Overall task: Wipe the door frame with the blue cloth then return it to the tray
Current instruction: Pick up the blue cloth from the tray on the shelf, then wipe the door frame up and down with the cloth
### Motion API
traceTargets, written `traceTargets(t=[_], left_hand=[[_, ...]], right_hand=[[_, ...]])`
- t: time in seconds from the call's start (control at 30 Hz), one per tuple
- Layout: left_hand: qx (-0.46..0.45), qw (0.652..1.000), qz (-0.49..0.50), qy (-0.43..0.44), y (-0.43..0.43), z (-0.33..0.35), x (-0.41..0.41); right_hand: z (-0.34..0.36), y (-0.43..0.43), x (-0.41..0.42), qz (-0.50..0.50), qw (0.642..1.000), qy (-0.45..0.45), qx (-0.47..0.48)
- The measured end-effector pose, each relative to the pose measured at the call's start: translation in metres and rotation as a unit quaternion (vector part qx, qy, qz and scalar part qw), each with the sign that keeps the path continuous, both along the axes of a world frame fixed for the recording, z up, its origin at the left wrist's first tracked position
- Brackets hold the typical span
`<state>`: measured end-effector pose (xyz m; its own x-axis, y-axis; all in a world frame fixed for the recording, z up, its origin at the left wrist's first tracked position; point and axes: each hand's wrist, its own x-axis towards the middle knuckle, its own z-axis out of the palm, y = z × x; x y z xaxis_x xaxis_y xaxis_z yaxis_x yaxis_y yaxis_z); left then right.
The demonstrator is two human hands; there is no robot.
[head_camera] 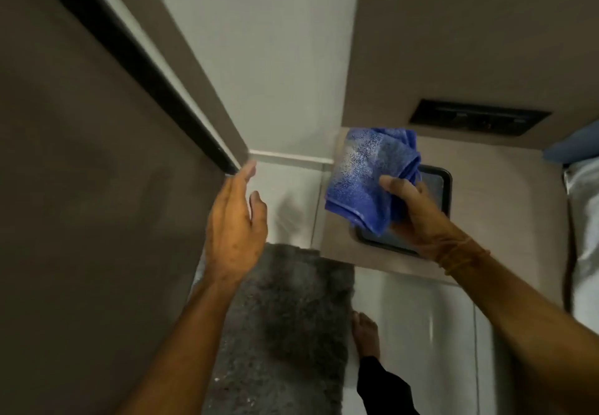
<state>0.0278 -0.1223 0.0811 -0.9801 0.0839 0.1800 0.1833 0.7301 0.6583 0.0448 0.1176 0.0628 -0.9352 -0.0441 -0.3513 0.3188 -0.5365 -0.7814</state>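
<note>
Blue cloth (369,181) bunched and gripped in right hand (418,217), thumb pressed over its front face, most of the fabric standing up and to the left of the knuckles, one hemmed corner hanging just left of the palm. Held in the air directly above a dark-rimmed tray (445,184), partly hidden behind cloth and wrist; no visible contact between cloth and tray. Tray resting on a light wood-grain surface (337,246) beneath the right hand. Thin orange threads (463,255) wrapped round the right wrist. Left hand (235,223) released and empty, fingers straight and loosely together, fingertips (249,168) just beside the lower end of the door frame (136,48), a brown panel edged with a black strip running up and away to the left; actual touching impossible to tell. Well apart from the cloth, with pale wall between the two hands. Below the left forearm, a grey shaggy mat (285,333); between both forearms, lower down, a bare foot (366,337) on glossy white floor. Above the right hand, a dark switch plate (479,121) set in the brown wall.
</note>
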Motion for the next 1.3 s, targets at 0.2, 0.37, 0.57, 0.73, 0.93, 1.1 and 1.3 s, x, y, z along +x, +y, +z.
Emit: traceTargets(t=[0.2, 0.37, 0.57, 0.73, 0.93, 1.1, 1.3], left_hand=[[0.007, 0.978, 0.105, 0.179, -0.113, 0.171, 0.087], [-0.055, 0.93, 0.179, 0.316, -0.205, 0.312, 0.205], [-0.239, 0.845, 0.22, 0.424, -0.288, 0.432, 0.353], [-0.393, 0.748, 0.301, 0.442, -0.345, 0.491, 0.459], [-0.447, 0.642, 0.453, 0.428, -0.398, 0.536, 0.545], [-0.45, 0.608, 0.523, 0.392, -0.424, 0.565, 0.561], [-0.543, 0.582, 0.515, 0.319, -0.441, 0.596, 0.541]], right_hand=[[0.144, -0.145, 0.039, 0.07, 0.989, 0.118, -0.047], [0.266, -0.282, 0.089, 0.146, 0.966, 0.213, -0.006], [0.403, -0.431, 0.191, 0.151, 0.9, 0.408, 0.03], [0.474, -0.489, 0.272, 0.093, 0.82, 0.565, 0.012], [0.53, -0.532, 0.323, 0.078, 0.707, 0.701, -0.051], [0.536, -0.548, 0.338, -0.037, 0.544, 0.836, 0.071], [0.553, -0.566, 0.34, -0.143, 0.477, 0.855, 0.145]])
